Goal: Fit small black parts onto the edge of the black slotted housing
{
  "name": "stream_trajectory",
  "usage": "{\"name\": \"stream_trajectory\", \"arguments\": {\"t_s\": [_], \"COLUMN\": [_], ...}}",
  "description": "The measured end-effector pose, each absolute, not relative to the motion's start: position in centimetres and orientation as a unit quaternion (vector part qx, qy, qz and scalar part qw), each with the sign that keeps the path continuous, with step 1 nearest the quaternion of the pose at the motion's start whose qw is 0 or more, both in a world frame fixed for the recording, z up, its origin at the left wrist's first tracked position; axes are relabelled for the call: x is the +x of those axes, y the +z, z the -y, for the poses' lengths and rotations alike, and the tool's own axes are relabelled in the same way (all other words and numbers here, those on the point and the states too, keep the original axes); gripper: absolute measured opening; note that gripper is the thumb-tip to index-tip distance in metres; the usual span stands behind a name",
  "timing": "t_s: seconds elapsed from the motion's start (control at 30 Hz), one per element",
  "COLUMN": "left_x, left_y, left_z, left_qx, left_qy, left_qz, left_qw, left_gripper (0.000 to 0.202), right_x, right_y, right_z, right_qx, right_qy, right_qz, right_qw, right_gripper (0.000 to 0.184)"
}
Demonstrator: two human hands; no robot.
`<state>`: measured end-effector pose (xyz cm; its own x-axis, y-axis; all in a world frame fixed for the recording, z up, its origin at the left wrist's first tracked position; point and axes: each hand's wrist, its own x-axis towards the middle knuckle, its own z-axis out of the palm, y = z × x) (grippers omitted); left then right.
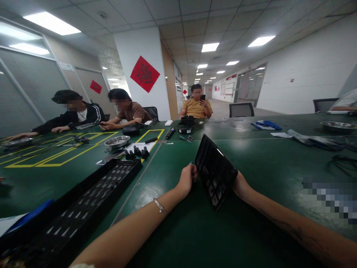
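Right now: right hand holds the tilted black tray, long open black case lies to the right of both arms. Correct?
Wrong side: the long open black case lies to the left of both arms, as the head view shows. The right hand does hold the tilted black tray.

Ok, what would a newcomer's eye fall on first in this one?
Probably the black tray tilted up near the centre, the right hand at its right edge and the left hand by its left. Next, perhaps, the red paper diamond on the white pillar, then the long black box at lower left.
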<state>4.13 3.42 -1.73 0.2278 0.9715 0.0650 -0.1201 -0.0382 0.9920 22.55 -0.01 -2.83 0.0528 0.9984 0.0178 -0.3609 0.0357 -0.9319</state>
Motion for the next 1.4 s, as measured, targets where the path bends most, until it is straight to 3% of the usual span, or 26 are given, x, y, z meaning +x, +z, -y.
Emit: {"name": "stream_trajectory", "arguments": {"t_s": [0.13,0.3,0.43,0.53,0.7,1.03,1.4], "left_x": [4.0,4.0,3.9,3.9,4.1,4.3,4.2], "left_y": [-1.9,-1.9,-1.9,-1.7,-1.2,-1.4,-1.8], "left_z": [-3.5,-2.7,-2.7,-2.7,-2.2,-2.1,-2.4], "left_qx": [0.61,0.716,0.757,0.757,0.78,0.797,0.79], "left_qy": [0.486,0.402,0.352,0.346,0.306,0.234,0.305], "left_qz": [-0.397,-0.375,-0.455,-0.499,-0.495,-0.531,-0.477], "left_qw": [0.483,0.43,0.31,0.24,0.232,0.168,0.237], "left_gripper": [0.038,0.038,0.046,0.039,0.026,0.035,0.033], "right_x": [22.6,22.6,22.4,22.3,22.4,22.5,22.3], "right_y": [-2.9,-2.8,-2.7,-2.8,-3.4,-3.8,-3.1], "right_z": [-0.1,0.0,0.0,0.1,0.1,-0.4,0.4], "right_qx": [-0.416,-0.408,-0.42,-0.438,-0.444,-0.451,-0.443], "right_qy": [0.562,0.565,0.554,0.543,0.542,0.525,0.526], "right_qz": [0.386,0.399,0.411,0.422,0.434,0.43,0.432], "right_qw": [0.602,0.595,0.59,0.579,0.567,0.58,0.584], "right_gripper": [0.05,0.051,0.051,0.053,0.05,0.05,0.054]}}
